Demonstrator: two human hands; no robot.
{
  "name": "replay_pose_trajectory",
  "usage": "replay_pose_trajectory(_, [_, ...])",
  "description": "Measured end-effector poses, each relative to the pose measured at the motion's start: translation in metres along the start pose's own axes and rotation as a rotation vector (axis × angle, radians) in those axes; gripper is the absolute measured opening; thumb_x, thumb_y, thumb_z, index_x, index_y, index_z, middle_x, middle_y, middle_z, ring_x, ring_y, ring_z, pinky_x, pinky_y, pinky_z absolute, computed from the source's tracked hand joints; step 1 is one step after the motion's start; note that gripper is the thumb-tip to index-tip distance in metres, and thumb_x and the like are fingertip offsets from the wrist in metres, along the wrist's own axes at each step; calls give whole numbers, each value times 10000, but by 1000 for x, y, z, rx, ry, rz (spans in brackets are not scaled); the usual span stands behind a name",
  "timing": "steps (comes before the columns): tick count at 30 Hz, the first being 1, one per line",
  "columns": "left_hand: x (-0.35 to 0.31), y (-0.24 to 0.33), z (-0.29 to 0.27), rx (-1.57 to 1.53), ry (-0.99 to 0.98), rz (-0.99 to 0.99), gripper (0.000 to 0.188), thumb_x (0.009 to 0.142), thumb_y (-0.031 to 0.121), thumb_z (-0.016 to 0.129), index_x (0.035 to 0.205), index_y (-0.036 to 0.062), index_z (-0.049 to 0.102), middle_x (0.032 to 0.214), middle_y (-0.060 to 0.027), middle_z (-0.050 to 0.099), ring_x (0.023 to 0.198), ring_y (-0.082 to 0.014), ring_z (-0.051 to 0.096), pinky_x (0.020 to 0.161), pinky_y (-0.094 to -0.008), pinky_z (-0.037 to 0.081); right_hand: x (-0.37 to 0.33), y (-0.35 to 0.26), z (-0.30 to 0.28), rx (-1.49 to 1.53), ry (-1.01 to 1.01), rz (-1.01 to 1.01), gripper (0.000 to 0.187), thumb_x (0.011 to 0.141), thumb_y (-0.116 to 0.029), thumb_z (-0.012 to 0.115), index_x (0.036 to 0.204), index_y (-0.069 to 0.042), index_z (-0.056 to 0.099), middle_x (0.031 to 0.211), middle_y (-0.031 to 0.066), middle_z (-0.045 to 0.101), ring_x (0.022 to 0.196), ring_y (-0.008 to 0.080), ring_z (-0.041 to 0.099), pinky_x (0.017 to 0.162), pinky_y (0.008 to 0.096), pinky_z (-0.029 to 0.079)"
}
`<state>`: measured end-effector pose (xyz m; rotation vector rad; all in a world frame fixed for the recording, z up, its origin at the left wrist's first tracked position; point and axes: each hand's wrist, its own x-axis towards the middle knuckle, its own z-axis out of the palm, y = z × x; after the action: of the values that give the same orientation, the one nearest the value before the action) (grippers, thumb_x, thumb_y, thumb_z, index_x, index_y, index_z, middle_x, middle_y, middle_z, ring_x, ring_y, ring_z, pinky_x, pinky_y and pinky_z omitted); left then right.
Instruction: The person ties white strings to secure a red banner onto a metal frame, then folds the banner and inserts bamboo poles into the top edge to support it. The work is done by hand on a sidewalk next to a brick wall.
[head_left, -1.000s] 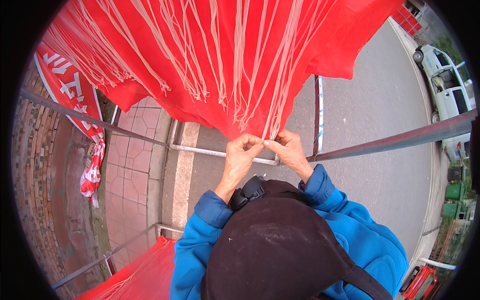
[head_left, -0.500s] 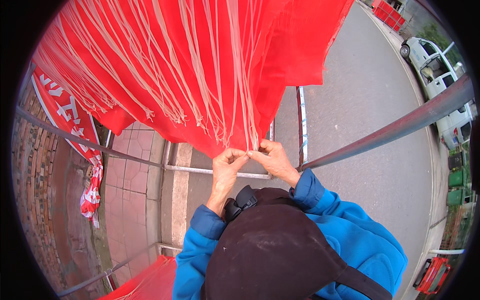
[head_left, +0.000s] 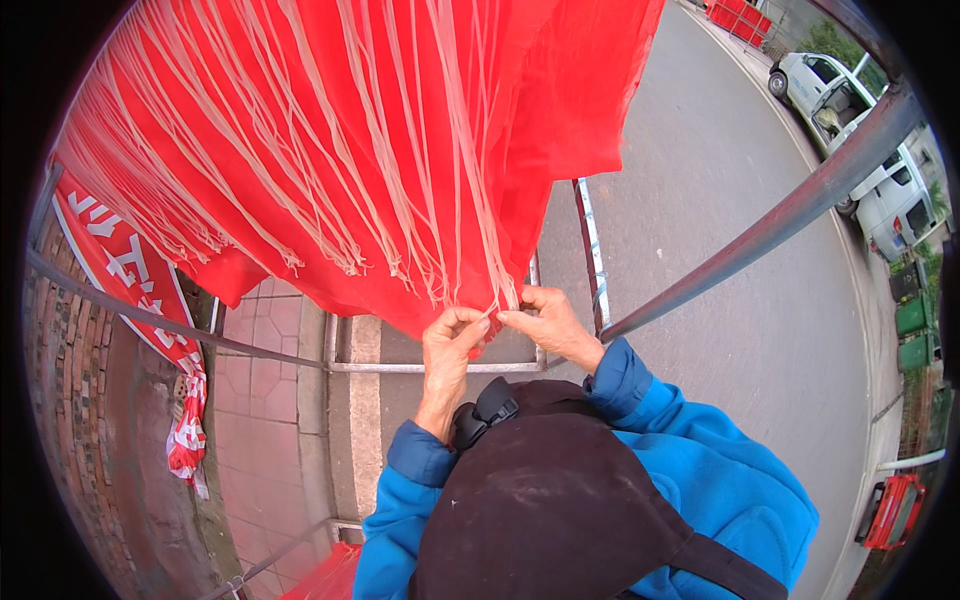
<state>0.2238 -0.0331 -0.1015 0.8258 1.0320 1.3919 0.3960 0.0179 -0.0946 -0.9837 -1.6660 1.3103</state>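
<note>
A large red cloth point(head_left: 580, 120) spreads out before me, and many long pale strings point(head_left: 385, 150) lie over it, their lower ends gathered in small bunches. At the lower end of one bunch, my left hand point(head_left: 445, 352) pinches string ends between thumb and finger. My right hand point(head_left: 556, 326) is closed on the same bunch just beside it, thumb against the fingers. The fingertips of both hands are close together, a short bit of string between them. Exactly how the string ends cross is too small to make out.
Metal bars point(head_left: 440, 367) form a frame beneath the cloth, with a thick pole point(head_left: 770, 225) slanting to the right. A red-and-white banner point(head_left: 135, 270) hangs at left beside paving. More red cloth point(head_left: 328, 578) lies below left. White vehicles point(head_left: 885, 200) and green bins point(head_left: 912, 318) stand across the road.
My fingertips have moved slightly apart, with string stretched between them. Both hands stay at the same bunch. The view has shifted a little, and the cloth appears further left.
</note>
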Motion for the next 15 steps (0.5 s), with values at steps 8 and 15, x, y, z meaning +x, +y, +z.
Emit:
replay_pose_trajectory(8, [-15, 27, -33, -143, -93, 39, 44, 878, 63, 624, 864, 28, 600, 856, -111, 698, 641, -74, 549, 622, -227, 441, -6, 0, 2, 24, 139, 95, 204, 853, -125, 691, 974, 37, 664, 836, 43, 669, 767, 85, 598, 692, 255, 495])
replay_pose_trajectory(15, [-25, 43, -87, -115, -32, 68, 60, 885, 78, 631, 903, 38, 589, 779, -107, 679, 591, -85, 525, 583, -222, 411, -22, -9, -3, -1, 290, 125, 134, 878, -106, 670, 886, 25, 645, 752, -1, 610, 666, 50, 523, 588, 213, 415])
